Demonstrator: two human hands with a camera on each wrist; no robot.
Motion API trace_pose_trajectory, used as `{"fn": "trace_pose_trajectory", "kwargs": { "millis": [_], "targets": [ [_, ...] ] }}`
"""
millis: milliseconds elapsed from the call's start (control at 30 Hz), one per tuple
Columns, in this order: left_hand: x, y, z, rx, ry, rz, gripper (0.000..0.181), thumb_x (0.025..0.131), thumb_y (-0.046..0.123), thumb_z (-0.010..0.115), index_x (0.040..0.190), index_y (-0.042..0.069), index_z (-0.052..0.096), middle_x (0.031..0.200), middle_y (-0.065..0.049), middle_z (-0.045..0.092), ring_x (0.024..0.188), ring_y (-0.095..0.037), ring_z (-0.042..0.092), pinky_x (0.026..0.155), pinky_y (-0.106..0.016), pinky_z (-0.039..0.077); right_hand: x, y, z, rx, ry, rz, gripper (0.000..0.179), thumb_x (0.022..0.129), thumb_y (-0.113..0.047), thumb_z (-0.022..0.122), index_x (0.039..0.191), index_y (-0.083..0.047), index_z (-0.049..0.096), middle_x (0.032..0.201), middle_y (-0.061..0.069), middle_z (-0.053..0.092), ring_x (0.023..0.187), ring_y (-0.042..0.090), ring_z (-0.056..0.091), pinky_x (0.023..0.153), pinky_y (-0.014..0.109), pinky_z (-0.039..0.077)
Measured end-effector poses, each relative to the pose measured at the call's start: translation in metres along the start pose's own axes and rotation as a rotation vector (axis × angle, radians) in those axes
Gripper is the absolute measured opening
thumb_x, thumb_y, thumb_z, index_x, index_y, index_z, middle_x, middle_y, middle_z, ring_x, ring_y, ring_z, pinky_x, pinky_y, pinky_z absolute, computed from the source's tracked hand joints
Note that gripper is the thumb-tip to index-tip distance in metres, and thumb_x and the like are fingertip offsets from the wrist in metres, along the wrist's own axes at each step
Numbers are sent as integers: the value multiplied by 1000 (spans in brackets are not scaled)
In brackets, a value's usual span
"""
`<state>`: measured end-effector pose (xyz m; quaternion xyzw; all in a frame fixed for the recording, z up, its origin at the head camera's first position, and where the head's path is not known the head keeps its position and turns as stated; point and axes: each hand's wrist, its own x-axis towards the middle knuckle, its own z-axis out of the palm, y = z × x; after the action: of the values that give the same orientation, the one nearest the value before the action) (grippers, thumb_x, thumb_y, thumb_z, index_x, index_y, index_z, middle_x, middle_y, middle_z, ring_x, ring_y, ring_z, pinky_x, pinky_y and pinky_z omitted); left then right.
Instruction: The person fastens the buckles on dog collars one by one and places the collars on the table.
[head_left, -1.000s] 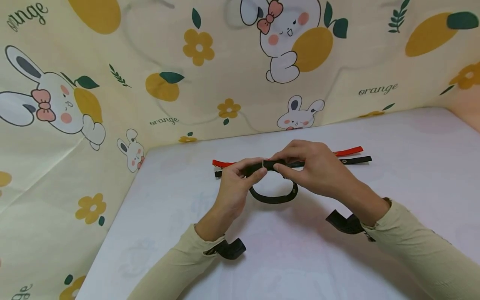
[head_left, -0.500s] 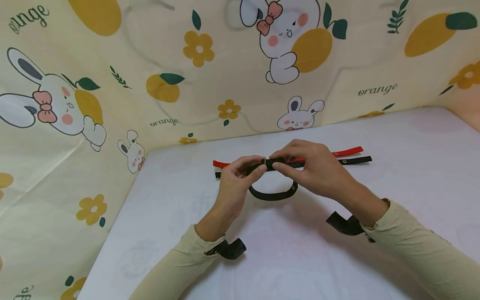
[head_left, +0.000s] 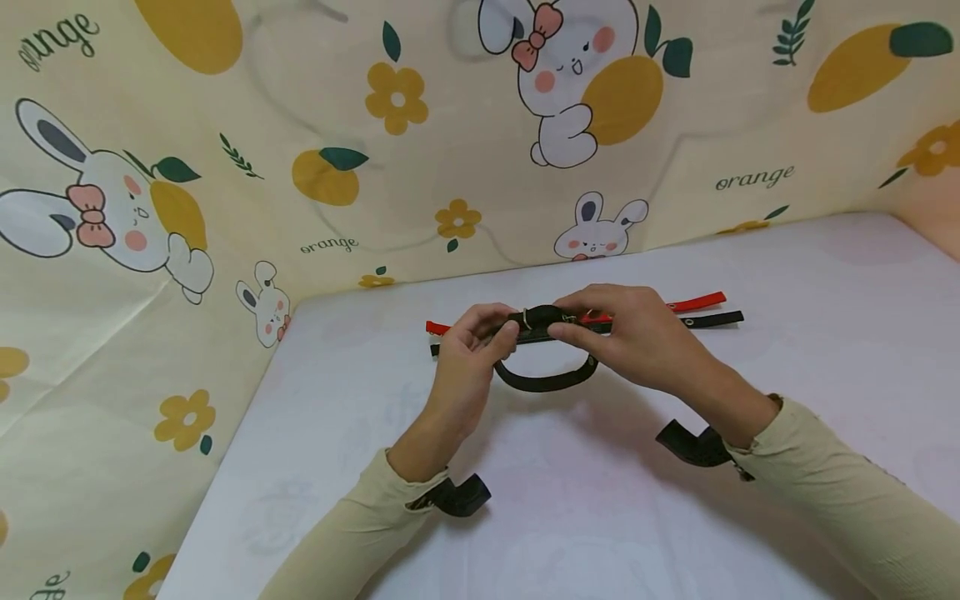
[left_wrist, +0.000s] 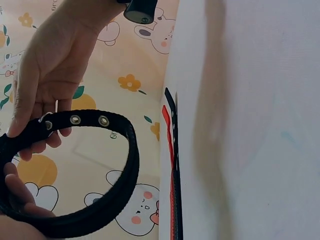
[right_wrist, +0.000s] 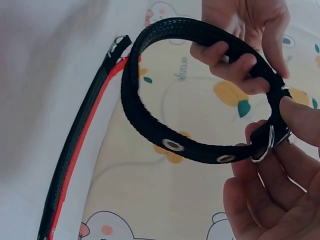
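On the left, the bunny-printed cloth [head_left: 337,108] meets the edge of the white table [head_left: 300,467]. Next in, the person's left hand [head_left: 467,358] pinches a looped black strap [head_left: 546,383], thumb against fingertips, with no gap but the strap's own thickness. The strap is up off the table between the hands, its closed side toward the person. A metal ring [right_wrist: 270,145] stands out at the join; eyelets [right_wrist: 173,145] run along the band from there. To the right of that, the right hand [head_left: 626,333] pinches the other side of the join, thumb and fingers closed on it. I can't tell from here whether the end is fully fastened.

That is where I'd expect trouble: the join is small and mostly covered by fingers, so if the right pinch slackens before the end is secured, the loop could spring open. A twist in the band might also jam it at the ring. Behind, running out past the right hand, lie a red strap [head_left: 701,301] and a flat black strap [head_left: 712,320]; lowering the hands carelessly could drag them askew.
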<state>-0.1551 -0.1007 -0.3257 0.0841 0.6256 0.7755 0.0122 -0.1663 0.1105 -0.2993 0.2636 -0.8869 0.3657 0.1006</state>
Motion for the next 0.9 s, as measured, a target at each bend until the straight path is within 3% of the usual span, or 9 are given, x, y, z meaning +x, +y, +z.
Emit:
{"fn": "trace_pose_trajectory", "kwargs": {
  "millis": [233,333,467,567,900],
  "targets": [
    [0,3,2,-86,1,-5,16,100,-3,52,114,2,55,92,5,64,78,-10,57,79,-22,44,0,-3,-1,2,14,19,26,91,-31,73,114,-19,74,99,-2,74,93,16,64,77,35,48],
    [0,4,1,-113,5,-12,16,100,-3,51,114,2,55,93,4,64,78,-10,57,79,-21,46,0,-4,-1,34,-16,55,32,92,-37,71,121,-22,71,102,-2,73,95,16,64,79,36,48],
    [1,7,0,-173,44,-6,15,100,-3,51,111,5,56,93,1,65,76,-11,56,75,-19,48,2,-2,-2,64,-75,115,42,94,-41,68,132,-25,62,111,1,72,103,19,67,87,42,50],
    [4,9,-3,-225,80,12,16,100,-3,50,108,9,57,89,-1,67,73,-11,53,70,-19,47,4,2,-5,80,-72,138,40,95,-36,67,133,-24,59,111,1,73,106,22,68,90,43,50],
    [6,10,-8,-299,69,44,18,90,11,64,108,17,63,88,-2,59,74,-14,49,67,-22,48,4,3,-9,143,48,140,29,93,-26,71,121,-22,64,102,1,74,94,18,70,80,20,51]
  ]
}}
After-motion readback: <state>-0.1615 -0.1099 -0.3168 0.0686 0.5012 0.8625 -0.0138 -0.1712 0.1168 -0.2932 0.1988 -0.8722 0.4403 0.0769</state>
